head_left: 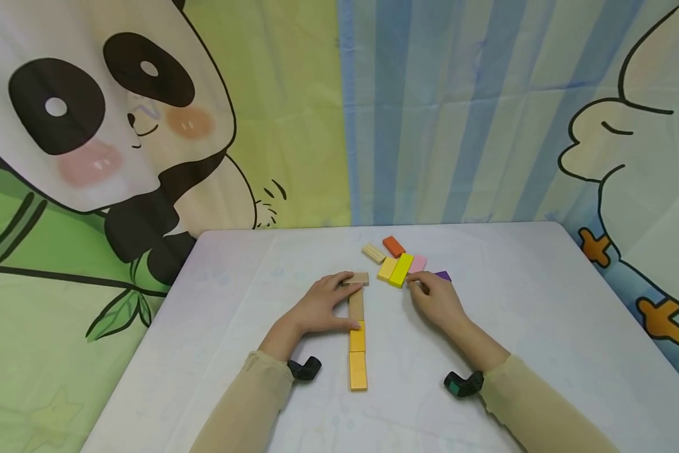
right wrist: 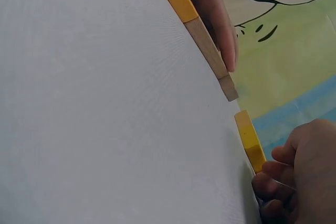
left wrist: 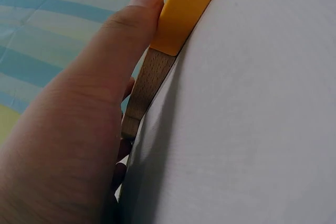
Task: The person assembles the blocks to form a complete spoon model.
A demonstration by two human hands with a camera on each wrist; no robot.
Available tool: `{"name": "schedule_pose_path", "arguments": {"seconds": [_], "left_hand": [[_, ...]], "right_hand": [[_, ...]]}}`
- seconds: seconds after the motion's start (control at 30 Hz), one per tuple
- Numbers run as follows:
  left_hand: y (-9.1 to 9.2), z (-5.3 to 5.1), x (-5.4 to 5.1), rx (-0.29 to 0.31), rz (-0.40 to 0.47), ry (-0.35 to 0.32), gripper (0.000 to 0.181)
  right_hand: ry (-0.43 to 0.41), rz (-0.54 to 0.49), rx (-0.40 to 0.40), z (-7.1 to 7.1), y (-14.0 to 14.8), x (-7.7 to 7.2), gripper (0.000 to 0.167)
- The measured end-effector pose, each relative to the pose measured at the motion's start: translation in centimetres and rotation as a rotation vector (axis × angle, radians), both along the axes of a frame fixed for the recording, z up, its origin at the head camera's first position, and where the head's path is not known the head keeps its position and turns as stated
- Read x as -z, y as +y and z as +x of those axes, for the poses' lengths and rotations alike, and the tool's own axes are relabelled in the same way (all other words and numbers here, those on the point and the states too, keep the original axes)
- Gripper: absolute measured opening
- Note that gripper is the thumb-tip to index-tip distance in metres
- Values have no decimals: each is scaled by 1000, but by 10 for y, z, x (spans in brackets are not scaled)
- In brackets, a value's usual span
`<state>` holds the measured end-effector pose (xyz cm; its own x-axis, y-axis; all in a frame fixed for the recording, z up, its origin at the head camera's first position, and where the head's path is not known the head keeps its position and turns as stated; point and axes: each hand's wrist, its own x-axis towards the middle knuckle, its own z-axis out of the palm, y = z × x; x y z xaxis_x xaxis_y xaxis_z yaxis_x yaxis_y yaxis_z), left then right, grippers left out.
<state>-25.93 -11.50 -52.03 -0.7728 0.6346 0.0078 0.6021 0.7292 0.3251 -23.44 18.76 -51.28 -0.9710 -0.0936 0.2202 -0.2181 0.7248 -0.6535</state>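
In the head view a straight row runs toward the person: two orange-yellow blocks, a plain wooden block, and another wooden block crosswise at its far end. My left hand lies spread along the row's left side. Its thumb touches an orange-yellow block, and its fingers reach the crosswise block. My right hand has bent fingers beside a bright yellow block and a pink block. Whether it pinches either one is hidden. Behind that hand a purple block shows partly.
Beyond the hands lie an orange-red block, a ridged pale wooden block and a paler yellow block. The white-covered table ends at the back against a printed cloth.
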Motion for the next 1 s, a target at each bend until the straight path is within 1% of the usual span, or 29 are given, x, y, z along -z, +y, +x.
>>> {"name": "schedule_pose_path", "arguments": {"seconds": [0.27,0.33,0.47,0.53,0.6,0.67,0.7,0.77,0.8,0.93,1.0], "left_hand": [[0,-1,0,5,-1,7,97],[1,-1,1,8,2,10,97],[3,-2,3,15,14,12,97],[4,-2,3,14,16,9,98],[4,-2,3,16,17,8,98],[4,-2,2,14,17,7,98],[4,-2,1,13,17,6,98],[3,-1,1,10,10,6,98],[3,-1,1,8,10,3,97],[1,-1,1,2,-3,4,97],[0,-1,1,-1,-7,7,97]], "right_hand": [[-72,13,68,-4,2,-5,38],[-83,12,71,-4,3,-7,40],[-105,55,17,-4,6,-8,46],[-107,120,-29,-4,5,-7,51],[-108,211,-82,-4,3,-6,55],[-102,299,-132,-3,0,-6,55],[-96,325,-148,-3,-2,-5,54],[-77,321,-156,-1,-3,-6,47],[-67,302,-143,-1,-4,-5,42],[-29,182,-57,-1,-4,-3,27],[-37,164,-14,-2,-5,-2,29]]}}
